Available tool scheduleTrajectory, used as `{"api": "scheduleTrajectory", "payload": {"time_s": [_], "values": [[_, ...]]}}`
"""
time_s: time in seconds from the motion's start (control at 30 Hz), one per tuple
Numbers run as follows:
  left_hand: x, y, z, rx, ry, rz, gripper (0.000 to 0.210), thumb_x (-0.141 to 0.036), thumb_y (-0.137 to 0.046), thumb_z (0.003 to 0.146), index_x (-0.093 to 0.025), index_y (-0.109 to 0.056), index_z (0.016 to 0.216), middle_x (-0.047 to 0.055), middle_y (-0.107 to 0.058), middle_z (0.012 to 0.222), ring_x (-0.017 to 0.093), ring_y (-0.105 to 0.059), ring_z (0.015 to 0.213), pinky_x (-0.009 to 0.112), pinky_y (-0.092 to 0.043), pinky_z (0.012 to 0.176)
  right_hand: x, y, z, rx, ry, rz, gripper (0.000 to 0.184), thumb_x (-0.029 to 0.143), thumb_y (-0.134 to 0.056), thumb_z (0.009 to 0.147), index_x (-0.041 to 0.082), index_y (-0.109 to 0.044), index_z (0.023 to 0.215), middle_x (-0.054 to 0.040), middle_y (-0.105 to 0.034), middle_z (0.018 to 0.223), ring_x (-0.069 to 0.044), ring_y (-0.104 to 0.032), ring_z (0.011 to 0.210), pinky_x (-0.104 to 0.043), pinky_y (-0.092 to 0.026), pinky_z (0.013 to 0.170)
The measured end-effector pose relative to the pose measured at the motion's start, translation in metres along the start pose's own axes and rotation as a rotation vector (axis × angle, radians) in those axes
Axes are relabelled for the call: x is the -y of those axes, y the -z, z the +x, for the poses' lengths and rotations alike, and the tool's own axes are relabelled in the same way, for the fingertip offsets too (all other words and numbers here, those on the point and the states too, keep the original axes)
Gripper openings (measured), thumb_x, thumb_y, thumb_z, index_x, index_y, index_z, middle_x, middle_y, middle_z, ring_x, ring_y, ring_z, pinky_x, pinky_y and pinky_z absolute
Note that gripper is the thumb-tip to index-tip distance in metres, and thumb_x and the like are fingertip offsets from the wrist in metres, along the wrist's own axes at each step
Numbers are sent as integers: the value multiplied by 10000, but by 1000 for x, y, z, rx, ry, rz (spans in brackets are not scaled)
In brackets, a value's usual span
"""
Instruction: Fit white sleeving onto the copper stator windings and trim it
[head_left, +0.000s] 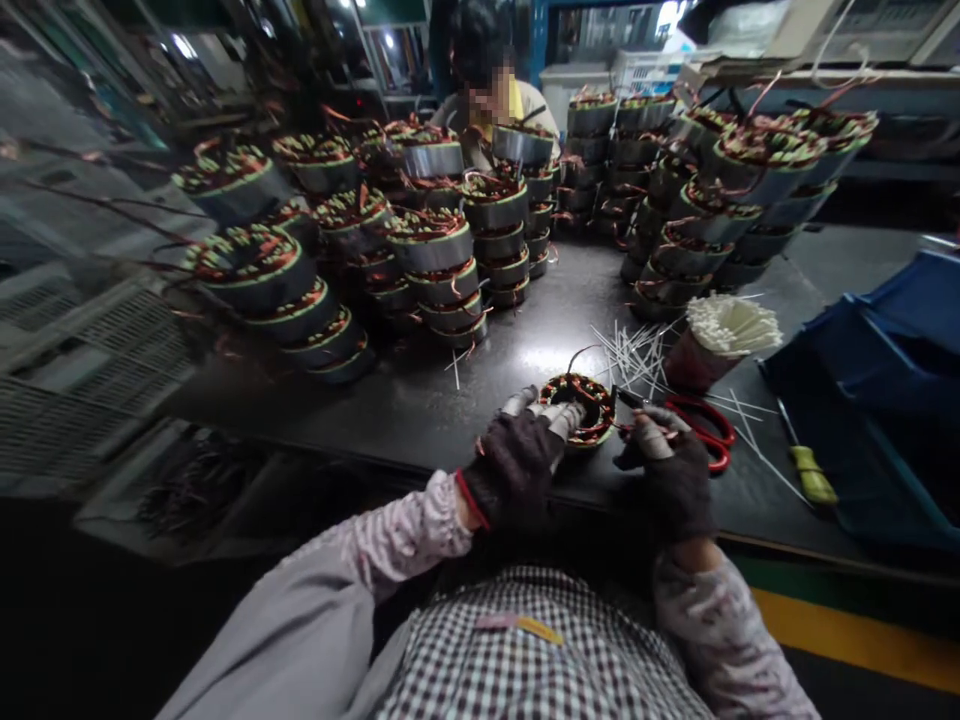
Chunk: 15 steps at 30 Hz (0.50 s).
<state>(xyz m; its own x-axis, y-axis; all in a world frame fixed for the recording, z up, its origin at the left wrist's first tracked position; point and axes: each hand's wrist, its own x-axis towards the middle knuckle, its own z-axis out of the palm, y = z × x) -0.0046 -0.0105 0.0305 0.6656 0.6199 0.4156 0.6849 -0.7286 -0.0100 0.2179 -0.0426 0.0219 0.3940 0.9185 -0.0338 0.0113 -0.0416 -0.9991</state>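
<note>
A motor stator (576, 443) with copper windings and a pale green rim lies on the dark table in front of me. My left hand (525, 445), gloved and with taped fingertips, grips its left side, some fingers reaching over the ring's opening. Just right of the stator, my right hand (667, 455) is closed in a pinch at a thin copper wire (624, 428) coming off the ring. A dark lead or sleeve (630, 398) shows above those fingers. Red-handled scissors (712, 425) lie beside my right hand, partly behind it.
Stacked stators (439, 250) stand in several columns across the table (360, 415). Loose white sticks (634, 355) lie near a cup (694, 362) full of them. A yellow-handled screwdriver (814, 475) and blue bins (885, 370) are at right. A person (487, 70) sits opposite.
</note>
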Motion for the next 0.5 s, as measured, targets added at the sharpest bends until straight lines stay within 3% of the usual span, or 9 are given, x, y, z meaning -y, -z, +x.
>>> {"api": "scheduleTrajectory", "payload": {"time_s": [0.07,0.17,0.3,0.4,0.43,0.5], "values": [[19,5,6,70,-48,-29,359,-213,-633,1051,-233,-731,1396,85,-824,1275,246,-769,1169,471,-568,1124,4,6,18,8,-90,53,548,681,-881,723,203,-708,926,40,-649,620,-136,-588,466,-265,-475,468],[42,7,37,222,-129,-117,291,-185,-663,1007,-288,-832,1220,45,-854,1137,237,-783,1065,408,-599,981,8,12,38,56,-141,14,556,638,-915,666,195,-721,940,38,-660,644,-127,-580,485,-250,-456,457],[58,5,68,364,-197,-308,208,-124,-684,937,-223,-866,917,45,-856,974,216,-786,959,349,-598,927,16,22,37,97,-42,-173,546,644,-874,723,190,-756,1002,-10,-725,719,-170,-657,582,-296,-539,541],[62,8,57,317,-199,-465,239,-101,-648,941,-207,-847,1019,60,-853,1153,193,-788,1062,319,-607,997,17,42,34,-114,134,-208,500,641,-803,807,211,-773,1060,-50,-784,877,-193,-719,711,-343,-608,664],[63,8,49,280,-207,-528,211,-159,-689,944,-219,-837,1082,68,-833,1251,214,-774,1157,363,-588,1089,15,50,37,-233,180,-182,475,619,-804,802,212,-772,1045,-53,-784,903,-192,-720,725,-351,-614,683],[60,5,35,148,-161,-627,161,-289,-760,947,-229,-816,1085,56,-837,1207,227,-772,1177,475,-484,1259,10,65,50,-435,239,-112,430,558,-834,748,206,-757,983,-45,-767,894,-189,-709,728,-367,-618,707]]}}
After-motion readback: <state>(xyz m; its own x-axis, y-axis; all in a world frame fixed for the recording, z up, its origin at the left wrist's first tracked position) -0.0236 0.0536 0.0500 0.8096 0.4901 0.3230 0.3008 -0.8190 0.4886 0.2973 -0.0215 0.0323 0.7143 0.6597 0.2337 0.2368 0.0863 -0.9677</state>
